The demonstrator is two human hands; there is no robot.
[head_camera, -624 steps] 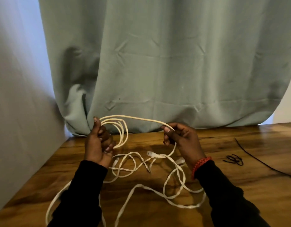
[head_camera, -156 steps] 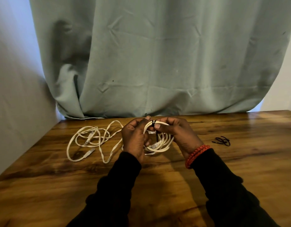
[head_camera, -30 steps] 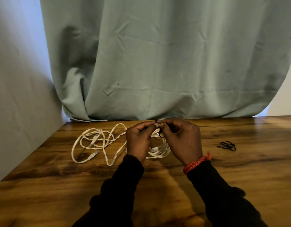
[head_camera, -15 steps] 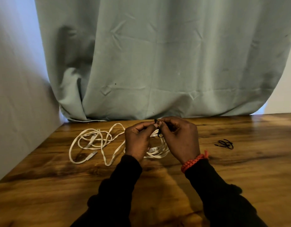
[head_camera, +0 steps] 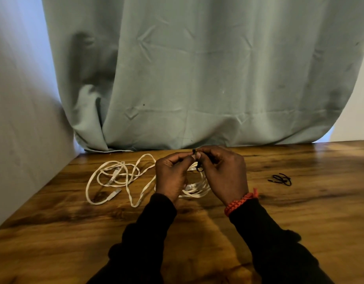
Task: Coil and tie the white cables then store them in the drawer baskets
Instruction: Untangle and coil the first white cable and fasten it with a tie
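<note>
A coiled white cable (head_camera: 199,188) lies on the wooden table (head_camera: 300,212) under my hands, mostly hidden by them. My left hand (head_camera: 172,175) and my right hand (head_camera: 224,173) meet above the coil, and both pinch a thin black tie (head_camera: 198,167) that loops around the coil's top. A second white cable (head_camera: 115,177) lies loose and tangled on the table to the left, with its plugs showing.
Several spare black ties (head_camera: 280,179) lie on the table to the right. A grey-green curtain (head_camera: 197,78) hangs along the table's back edge, and a pale wall (head_camera: 19,119) closes the left side. No drawer or basket is in view.
Over the last second my hands stay together on the black tie with only small finger movements. Five seconds ago the coil's top with the tie showed between my hands.
</note>
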